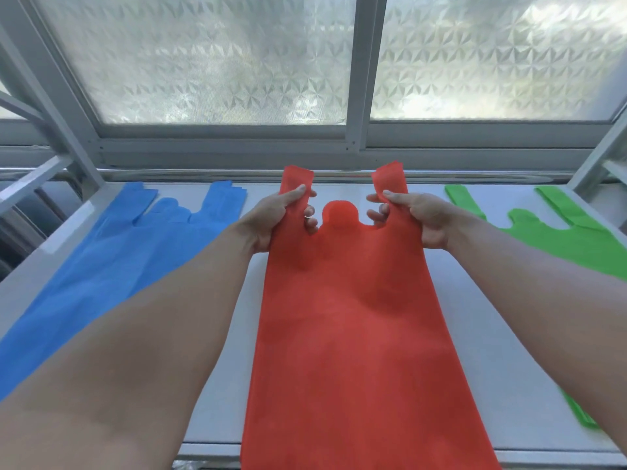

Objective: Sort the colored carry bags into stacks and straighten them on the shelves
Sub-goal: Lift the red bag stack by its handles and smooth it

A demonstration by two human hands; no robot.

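Observation:
A red carry bag (353,320) lies lengthwise down the middle of the white shelf (481,351), its lower end hanging past the front edge. My left hand (274,218) pinches its left handle loop. My right hand (414,215) pinches the right handle loop. A stack of blue bags (112,262) lies flat on the left, partly under my left forearm. Green bags (576,239) lie on the right, partly hidden by my right forearm.
A frosted sliding window (220,59) with a grey frame stands right behind the shelf. Grey metal shelf uprights rise at the left (51,106) and right (600,154) ends. A steel rail (203,174) runs along the shelf's back edge.

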